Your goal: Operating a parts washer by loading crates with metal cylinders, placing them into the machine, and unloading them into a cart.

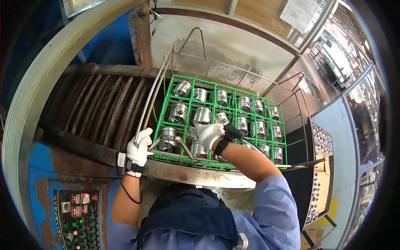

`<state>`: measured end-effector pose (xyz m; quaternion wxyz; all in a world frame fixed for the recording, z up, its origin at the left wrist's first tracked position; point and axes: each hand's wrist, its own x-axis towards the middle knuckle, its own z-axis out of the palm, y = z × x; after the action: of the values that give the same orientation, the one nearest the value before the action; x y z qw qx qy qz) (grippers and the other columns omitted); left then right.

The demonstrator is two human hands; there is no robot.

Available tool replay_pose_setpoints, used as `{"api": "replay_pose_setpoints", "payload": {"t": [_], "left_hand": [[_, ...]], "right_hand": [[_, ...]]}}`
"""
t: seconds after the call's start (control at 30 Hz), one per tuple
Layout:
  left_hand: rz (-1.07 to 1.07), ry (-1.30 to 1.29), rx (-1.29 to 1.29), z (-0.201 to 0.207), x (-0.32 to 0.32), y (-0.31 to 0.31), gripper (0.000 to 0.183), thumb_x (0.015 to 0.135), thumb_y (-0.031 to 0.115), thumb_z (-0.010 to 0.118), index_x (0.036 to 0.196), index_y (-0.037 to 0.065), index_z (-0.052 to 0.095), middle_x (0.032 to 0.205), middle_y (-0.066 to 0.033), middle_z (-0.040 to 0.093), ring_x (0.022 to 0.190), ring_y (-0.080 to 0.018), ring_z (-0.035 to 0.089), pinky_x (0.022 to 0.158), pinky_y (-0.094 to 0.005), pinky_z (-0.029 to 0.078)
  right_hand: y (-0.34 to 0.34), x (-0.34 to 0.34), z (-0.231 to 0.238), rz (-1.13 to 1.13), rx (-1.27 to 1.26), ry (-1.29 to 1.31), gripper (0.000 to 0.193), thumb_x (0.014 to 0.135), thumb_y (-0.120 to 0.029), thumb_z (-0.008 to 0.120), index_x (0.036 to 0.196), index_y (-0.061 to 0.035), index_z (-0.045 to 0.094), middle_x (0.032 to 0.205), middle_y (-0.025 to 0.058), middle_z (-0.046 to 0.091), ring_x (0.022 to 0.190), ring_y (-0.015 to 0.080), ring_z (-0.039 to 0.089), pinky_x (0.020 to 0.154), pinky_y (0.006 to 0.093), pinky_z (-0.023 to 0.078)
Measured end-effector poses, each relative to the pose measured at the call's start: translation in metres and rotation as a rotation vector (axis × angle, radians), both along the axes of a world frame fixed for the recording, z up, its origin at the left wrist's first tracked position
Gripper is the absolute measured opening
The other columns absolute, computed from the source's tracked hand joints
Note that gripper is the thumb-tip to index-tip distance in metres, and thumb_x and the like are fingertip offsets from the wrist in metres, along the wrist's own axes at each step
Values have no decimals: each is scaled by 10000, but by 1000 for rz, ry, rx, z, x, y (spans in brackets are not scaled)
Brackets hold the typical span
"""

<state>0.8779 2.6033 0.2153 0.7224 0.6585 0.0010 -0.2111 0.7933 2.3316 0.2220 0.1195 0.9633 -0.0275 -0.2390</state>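
Just right of a bank of dark slatted rollers (106,110), a wire basket (213,83) stands in the middle of the view, its green-covered dividers forming three rows of compartments. Shiny silver pistons (178,113) sit in these compartments, some with the round pin hole in their side facing the viewer. A bare metal frame (164,77) of thin rods rises around the basket.

The person's two hands wear white knitted gloves. The left hand (140,146) is at the basket's near left corner, its fingers curled around the lower end of the frame's left rail. The right hand (208,134) reaches over the left-middle part of the basket, between the middle and near rows and close to the pistons there. Its fingertips are blurred, so I cannot tell whether it grips or touches one, or how wide the fingers are. A black strap (223,146) circles the right wrist, and a small device (121,163) with a cable is fastened at the left one.

At lower left, a control panel (78,218) with lit red displays and coloured buttons is set in a worn blue cabinet (40,160). Far right, a tray (326,168) carries more pistons in groups. Pale panels (233,39) stand behind the basket.
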Motion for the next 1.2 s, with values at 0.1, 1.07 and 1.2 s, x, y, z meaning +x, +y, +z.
{"api": "replay_pose_setpoints", "payload": {"t": [0.1,1.07,1.2], "left_hand": [[51,-41,-19,6,-5,-3,336,922,-30,569,1219,1,722,1034,-56,732,854,-102,637,768,-241,526],[0,-126,-128,-3,-3,7,292,942,27,574,1170,50,756,737,45,619,575,-22,496,479,-195,357],[-6,-131,-171,-2,-5,5,284,942,7,569,1155,32,756,750,45,620,595,-27,511,500,-196,371]], "right_hand": [[6,19,-6,-82,38,-84,217,855,-232,727,1042,-127,759,970,13,753,882,242,740,618,453,579],[-178,-60,25,-763,275,-306,367,982,-388,559,1258,-168,661,1198,126,731,1135,283,702,899,386,565],[-93,16,17,-524,370,-246,441,1050,-400,419,1138,-34,648,1194,220,713,1125,323,697,931,382,534]]}}
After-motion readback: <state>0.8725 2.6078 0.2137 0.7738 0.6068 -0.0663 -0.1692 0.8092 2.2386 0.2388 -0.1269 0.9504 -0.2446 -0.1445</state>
